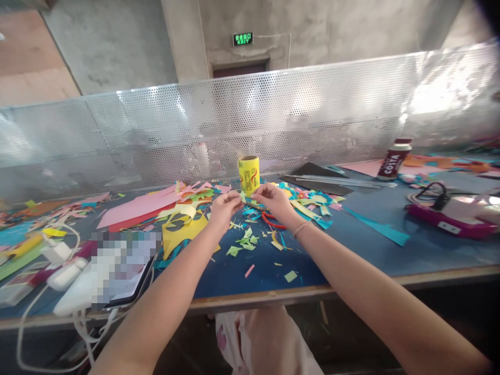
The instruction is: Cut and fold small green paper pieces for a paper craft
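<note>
Both my hands reach out over the middle of the blue table. A small piece of light green paper [243,197] is pinched in the fingertips of my left hand [225,209]. Close by on the right, my right hand [275,202] has its thumb and fingers pressed together; what lies between them is too small to make out. Just behind the hands stands an upright yellow cardboard tube [249,174] with printing on it. Below them lie green paper scraps [247,240], and a red ring-shaped piece [273,223] is partly covered by my right hand.
Pink paper sheets [142,207] and yellow paper [183,232] lie to the left. Nearer are a tablet [135,273] and white chargers with cables. At right are a teal strip [380,227], a Costa bottle [394,160] and a purple power strip [449,221]. A perforated metal panel [164,135] runs behind.
</note>
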The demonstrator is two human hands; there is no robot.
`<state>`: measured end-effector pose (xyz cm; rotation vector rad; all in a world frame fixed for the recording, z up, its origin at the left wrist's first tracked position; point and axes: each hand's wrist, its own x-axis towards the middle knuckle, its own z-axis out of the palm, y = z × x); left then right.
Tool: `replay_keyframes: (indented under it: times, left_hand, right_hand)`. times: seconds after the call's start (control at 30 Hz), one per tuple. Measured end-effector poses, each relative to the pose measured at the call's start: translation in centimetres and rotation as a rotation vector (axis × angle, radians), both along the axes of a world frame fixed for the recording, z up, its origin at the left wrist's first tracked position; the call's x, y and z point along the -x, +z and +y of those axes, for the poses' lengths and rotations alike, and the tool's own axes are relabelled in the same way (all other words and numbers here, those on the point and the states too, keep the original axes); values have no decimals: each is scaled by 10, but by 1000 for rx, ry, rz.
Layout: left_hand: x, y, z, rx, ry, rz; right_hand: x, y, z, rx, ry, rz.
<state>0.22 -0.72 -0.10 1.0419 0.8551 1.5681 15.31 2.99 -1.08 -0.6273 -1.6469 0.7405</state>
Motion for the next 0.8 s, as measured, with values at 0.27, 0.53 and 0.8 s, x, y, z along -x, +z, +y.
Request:
replay_keyframes:
  times: [0.27, 0.53, 0.8]
  left_hand:
    - [-1, 1, -2, -21, -7, 1]
    - [-3, -2, 2, -31, 3, 106]
    - [-4, -3, 1, -46, -33, 245]
  right_hand:
    - [5, 1, -14, -393, -171, -314]
    - [4, 5, -13, -246, -230, -290]
    - [7, 4, -13, -80, -235, -333]
